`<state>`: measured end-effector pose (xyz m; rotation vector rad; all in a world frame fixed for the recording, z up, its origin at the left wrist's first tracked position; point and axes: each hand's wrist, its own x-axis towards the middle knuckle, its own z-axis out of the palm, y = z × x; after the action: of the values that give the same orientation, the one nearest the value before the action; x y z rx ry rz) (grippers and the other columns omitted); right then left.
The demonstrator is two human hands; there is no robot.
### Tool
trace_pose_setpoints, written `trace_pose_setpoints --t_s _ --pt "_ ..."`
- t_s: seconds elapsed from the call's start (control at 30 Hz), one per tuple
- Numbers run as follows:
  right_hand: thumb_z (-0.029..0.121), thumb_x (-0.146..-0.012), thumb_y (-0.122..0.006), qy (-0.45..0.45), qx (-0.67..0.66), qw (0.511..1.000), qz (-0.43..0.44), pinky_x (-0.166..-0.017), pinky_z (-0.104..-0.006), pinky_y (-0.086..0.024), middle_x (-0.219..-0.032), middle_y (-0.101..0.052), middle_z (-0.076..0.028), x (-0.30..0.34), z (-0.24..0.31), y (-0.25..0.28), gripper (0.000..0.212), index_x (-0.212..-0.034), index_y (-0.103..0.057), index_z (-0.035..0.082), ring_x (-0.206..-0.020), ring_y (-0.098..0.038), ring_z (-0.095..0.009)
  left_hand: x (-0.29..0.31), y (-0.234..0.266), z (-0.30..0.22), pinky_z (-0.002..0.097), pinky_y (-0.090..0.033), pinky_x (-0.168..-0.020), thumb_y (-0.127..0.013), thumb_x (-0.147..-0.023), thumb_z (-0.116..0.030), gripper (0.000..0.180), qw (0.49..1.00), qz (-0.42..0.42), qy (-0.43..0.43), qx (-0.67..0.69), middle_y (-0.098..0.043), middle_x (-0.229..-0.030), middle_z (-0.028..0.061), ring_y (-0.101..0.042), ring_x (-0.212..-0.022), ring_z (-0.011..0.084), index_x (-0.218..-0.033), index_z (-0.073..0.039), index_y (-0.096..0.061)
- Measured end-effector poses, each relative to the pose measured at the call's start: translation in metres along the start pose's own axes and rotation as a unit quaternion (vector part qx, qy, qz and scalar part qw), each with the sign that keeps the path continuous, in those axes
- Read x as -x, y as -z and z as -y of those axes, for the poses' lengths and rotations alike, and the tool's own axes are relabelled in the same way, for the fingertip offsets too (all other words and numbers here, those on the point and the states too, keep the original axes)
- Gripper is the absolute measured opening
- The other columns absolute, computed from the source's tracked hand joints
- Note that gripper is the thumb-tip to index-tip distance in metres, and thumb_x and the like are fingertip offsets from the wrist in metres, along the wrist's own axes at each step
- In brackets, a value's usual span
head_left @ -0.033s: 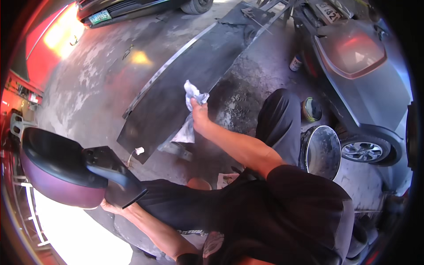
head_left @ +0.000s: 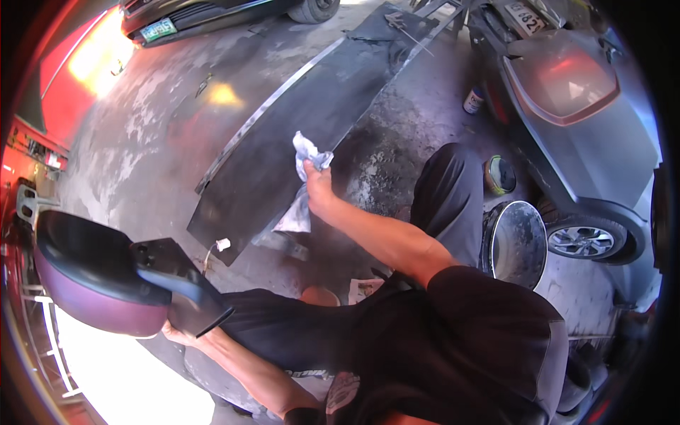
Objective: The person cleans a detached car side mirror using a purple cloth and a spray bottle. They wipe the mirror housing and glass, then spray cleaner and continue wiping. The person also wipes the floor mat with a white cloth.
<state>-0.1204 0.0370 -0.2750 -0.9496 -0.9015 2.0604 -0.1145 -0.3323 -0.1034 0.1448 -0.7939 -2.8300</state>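
Observation:
My left hand (head_left: 178, 333) is closed on the base of a car side mirror (head_left: 106, 304), which has a black back and a purple painted cover. The mirror is held up at the left, its black mounting foot pointing toward my leg. A thin wire with a white plug (head_left: 224, 244) shows just beyond that foot. In my right hand (head_left: 318, 185) a crumpled white cloth (head_left: 299, 209) is gripped, its ends sticking out above and hanging below the fist. This hand is out ahead of me, apart from the mirror. The fingers of my left hand are mostly hidden behind the mirror.
A long dark sheet (head_left: 283, 127) lies on the concrete floor ahead. To the right are a bucket (head_left: 520, 244), an open tin (head_left: 500, 175), a small can (head_left: 473, 100) and a grey car (head_left: 595, 163). A black car (head_left: 212, 18) stands at the far left.

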Motion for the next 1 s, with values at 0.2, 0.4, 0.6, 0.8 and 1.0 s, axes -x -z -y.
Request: trace_pose_setpoints --t_s 0.2,0.4,0.6,0.8,1.0 --pt "0.028 -0.1 -0.068 -0.105 0.018 0.979 0.176 -0.087 -0.0405 -0.053 -0.121 -0.064 -0.011 0.015 0.036 0.031 0.049 -0.139 -0.045 0.008 -0.101 -0.064 -0.023 -0.013 0.015 -0.001 0.0588 -0.031 -0.12 -0.06 -0.084 -0.007 0.059 0.977 -0.018 0.14 0.158 -0.052 -0.145 0.026 -0.05 -0.135 0.0396 -0.139 0.011 -0.049" --pt "0.016 -0.095 -0.068 0.03 0.254 0.938 0.235 -0.062 -0.0382 -0.059 -0.099 -0.068 -0.013 0.012 0.172 0.108 0.088 -0.162 -0.011 0.02 -0.08 -0.068 -0.022 -0.003 -0.006 0.011 0.0521 -0.04 -0.115 -0.057 -0.092 -0.015 0.053 0.998 -0.019 0.055 0.038 -0.055 -0.14 0.0255 -0.054 -0.13 0.0374 -0.138 0.011 -0.048" --pt "0.029 -0.078 -0.084 0.522 0.508 0.677 0.101 -0.097 -0.0442 -0.052 -0.122 -0.069 -0.019 -0.075 0.318 0.073 0.079 -0.145 -0.047 0.01 -0.113 -0.066 -0.036 0.0 -0.022 0.02 0.0576 -0.039 -0.115 -0.059 -0.089 -0.015 0.059 0.993 -0.047 0.093 0.061 -0.054 -0.141 0.0261 -0.054 -0.131 0.039 -0.14 0.009 -0.047" --pt "0.015 -0.09 -0.074 0.466 0.533 0.696 0.122 -0.089 -0.0367 -0.056 -0.114 -0.068 -0.01 -0.081 0.224 -0.05 0.047 -0.133 -0.057 0.003 -0.108 -0.066 -0.026 -0.002 -0.028 0.028 0.0605 -0.04 -0.114 -0.059 -0.086 -0.015 0.059 0.994 0.012 0.095 0.051 -0.055 -0.14 0.0251 -0.054 -0.13 0.0398 -0.14 0.006 -0.049" --pt "0.016 -0.087 -0.061 0.446 0.66 0.413 0.442 -0.116 -0.0585 -0.033 -0.152 -0.051 -0.013 -0.03 0.055 -0.052 0.052 -0.14 -0.061 0.016 -0.146 -0.04 -0.035 -0.003 -0.041 0.031 0.0588 -0.039 -0.115 -0.061 -0.083 -0.008 0.058 0.969 0.13 0.203 0.059 -0.057 -0.137 0.0241 -0.055 -0.129 0.0392 -0.137 0.008 -0.05"
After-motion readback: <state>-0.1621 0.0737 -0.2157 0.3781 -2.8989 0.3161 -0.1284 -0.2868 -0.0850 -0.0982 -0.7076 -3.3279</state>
